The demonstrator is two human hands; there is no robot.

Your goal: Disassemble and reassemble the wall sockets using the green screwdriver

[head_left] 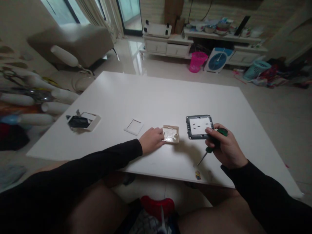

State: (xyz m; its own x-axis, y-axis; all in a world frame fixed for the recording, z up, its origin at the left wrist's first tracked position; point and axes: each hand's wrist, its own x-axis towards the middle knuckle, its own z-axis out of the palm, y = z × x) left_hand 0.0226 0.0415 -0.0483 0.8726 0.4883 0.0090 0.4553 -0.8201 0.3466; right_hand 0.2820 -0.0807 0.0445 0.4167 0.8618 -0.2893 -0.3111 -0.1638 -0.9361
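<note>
My left hand (153, 139) rests on the white table, its fingers closed on the left side of an open cream wall-socket back box (171, 134). In my right hand (226, 146) are two things at once. Thumb and fingers pinch a wall socket (198, 126) with a white face and dark grey mounting frame, lifted above the table. Beneath it, the same hand grips a screwdriver (204, 157) with a green and black handle, its shaft slanting down to the left. A thin white square cover frame (134, 126) lies to the left of my left hand.
On the table's left part sits an open white box (94, 122) with dark wrapping. A small cartoon sticker (198, 175) is at the white table's (146, 94) front edge. Beyond stand a pink basket (198, 61) and a blue fan (217, 60). Below the table is something red (158, 205).
</note>
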